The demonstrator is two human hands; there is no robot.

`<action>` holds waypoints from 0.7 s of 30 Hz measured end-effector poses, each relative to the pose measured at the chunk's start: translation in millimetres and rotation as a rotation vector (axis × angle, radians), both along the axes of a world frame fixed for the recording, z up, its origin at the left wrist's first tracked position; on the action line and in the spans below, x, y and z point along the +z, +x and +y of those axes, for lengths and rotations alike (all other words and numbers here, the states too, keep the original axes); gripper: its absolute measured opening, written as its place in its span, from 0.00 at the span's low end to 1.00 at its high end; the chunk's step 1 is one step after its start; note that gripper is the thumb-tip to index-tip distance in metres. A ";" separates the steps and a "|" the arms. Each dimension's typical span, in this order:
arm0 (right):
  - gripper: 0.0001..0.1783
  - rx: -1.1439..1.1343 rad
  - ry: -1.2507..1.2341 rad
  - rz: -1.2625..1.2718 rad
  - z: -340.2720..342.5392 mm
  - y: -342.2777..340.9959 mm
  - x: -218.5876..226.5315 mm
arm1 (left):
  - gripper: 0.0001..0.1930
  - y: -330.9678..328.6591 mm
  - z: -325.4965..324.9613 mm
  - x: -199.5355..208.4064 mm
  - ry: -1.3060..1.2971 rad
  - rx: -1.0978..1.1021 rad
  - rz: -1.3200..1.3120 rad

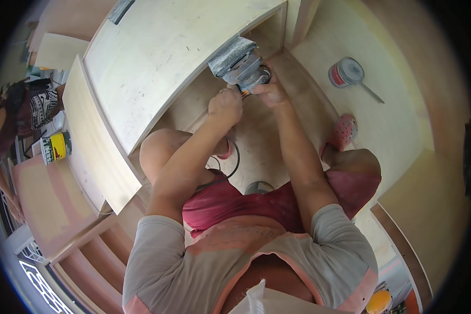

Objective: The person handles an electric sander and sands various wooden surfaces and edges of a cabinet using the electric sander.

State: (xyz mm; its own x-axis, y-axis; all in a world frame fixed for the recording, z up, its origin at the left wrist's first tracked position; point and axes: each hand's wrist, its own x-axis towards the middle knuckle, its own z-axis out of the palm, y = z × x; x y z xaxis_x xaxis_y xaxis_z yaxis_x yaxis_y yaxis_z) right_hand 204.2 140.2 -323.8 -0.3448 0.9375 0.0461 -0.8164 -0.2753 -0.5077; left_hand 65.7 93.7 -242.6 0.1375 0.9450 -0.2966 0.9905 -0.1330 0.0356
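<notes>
A grey, dust-covered sheet sander (248, 68) is up against the front edge of a large pale panel (157, 57). Grey abrasive sheet covers its pad side. My right hand (273, 90) is wrapped round the sander's body. Closed in a fist, my left hand (225, 106) is at the sander's rear end, by a small orange part; what lies inside its fingers is hidden. A dark cord (237, 162) loops down below my left wrist.
On the pale board at right stands a paint can (349, 72) with a flat stick across it. A loose panel (97, 131) leans at left. Beyond it are a yellow-and-green bucket (56, 146) and another person (34, 110). A round container (259, 187) is between my legs.
</notes>
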 end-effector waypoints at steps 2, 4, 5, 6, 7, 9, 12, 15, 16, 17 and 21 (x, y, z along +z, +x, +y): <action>0.43 -0.013 0.041 0.039 -1.0 -3.2 -0.8 | 0.12 1.2 -1.0 6.0 0.004 -0.041 0.032; 0.42 -0.038 0.030 0.061 3.6 1.4 -1.7 | 0.12 7.4 2.9 11.2 0.064 0.027 -0.085; 0.42 -0.060 0.018 0.085 7.2 4.8 -2.6 | 0.12 10.2 5.6 9.8 0.067 0.029 -0.088; 0.42 -0.057 0.022 0.083 10.3 8.4 -3.5 | 0.12 13.7 9.6 8.0 0.086 -0.020 -0.061; 0.41 -0.086 0.030 0.103 13.8 11.9 -4.1 | 0.12 16.9 13.9 8.3 0.104 -0.070 -0.033; 0.40 -0.111 0.041 0.123 21.8 18.3 -5.7 | 0.14 21.5 21.8 9.1 0.079 -0.081 -0.051; 0.39 -0.142 0.064 0.181 32.2 29.6 -7.8 | 0.19 36.0 35.1 22.2 -0.011 -0.034 -0.127; 0.39 -0.147 0.039 0.223 39.0 40.5 -12.7 | 0.22 38.3 45.0 20.5 -0.058 0.010 -0.296; 0.40 -0.150 0.018 0.223 40.5 41.1 -12.7 | 0.24 36.7 49.1 20.9 -0.047 0.000 -0.403; 0.41 -0.153 -0.003 0.224 41.8 40.9 -13.0 | 0.24 35.3 54.0 21.3 -0.051 0.000 -0.399; 0.44 -0.090 -0.010 0.155 36.6 34.6 -9.9 | 0.26 27.4 53.3 14.2 -0.194 0.097 -0.474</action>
State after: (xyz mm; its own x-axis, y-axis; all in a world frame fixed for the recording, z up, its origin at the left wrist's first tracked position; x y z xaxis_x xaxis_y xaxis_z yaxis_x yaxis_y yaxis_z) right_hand 238.9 176.9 -333.7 -0.2489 0.9650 0.0824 -0.9062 -0.2020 -0.3715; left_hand 93.2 147.0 -228.5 0.2135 0.8938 -0.3944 0.8673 0.0125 0.4977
